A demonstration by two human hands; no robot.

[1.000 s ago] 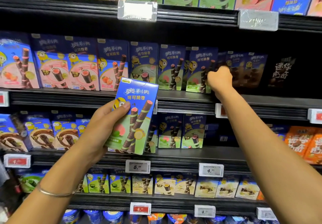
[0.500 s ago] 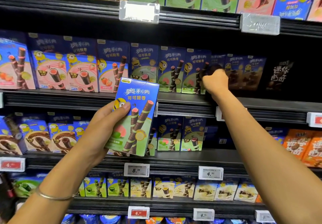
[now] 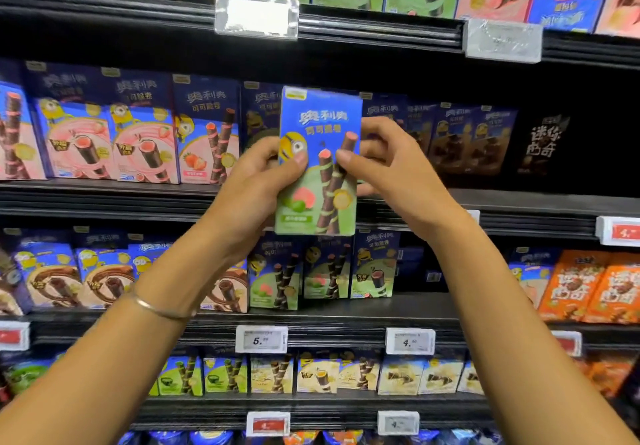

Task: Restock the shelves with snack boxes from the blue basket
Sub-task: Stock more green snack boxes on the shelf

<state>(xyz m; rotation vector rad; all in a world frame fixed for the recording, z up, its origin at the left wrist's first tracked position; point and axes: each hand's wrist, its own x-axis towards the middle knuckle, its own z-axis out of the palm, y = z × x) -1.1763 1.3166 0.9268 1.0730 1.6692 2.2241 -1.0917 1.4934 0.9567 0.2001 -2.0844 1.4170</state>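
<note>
A blue and green snack box [image 3: 320, 181] with wafer sticks and a yellow cartoon figure is held upright in front of the second shelf [image 3: 519, 207]. My left hand [image 3: 258, 186] grips its left side, thumb on the front. My right hand [image 3: 384, 167] grips its right side, thumb on the front and fingers behind. The box covers part of a row of similar blue boxes [image 3: 398, 132] standing on that shelf. The blue basket is out of view.
Pink strawberry boxes [image 3: 145, 143] fill the shelf's left part, and a dark gap with a black box [image 3: 542, 144] lies at the right. Green boxes [image 3: 325, 271] and orange boxes [image 3: 595, 288] stand one shelf below. Price tags [image 3: 261, 339] line the shelf edges.
My right hand came off the shelved boxes and took the right side of the snack box. My left hand raised the box up and to the right, level with the second shelf.
</note>
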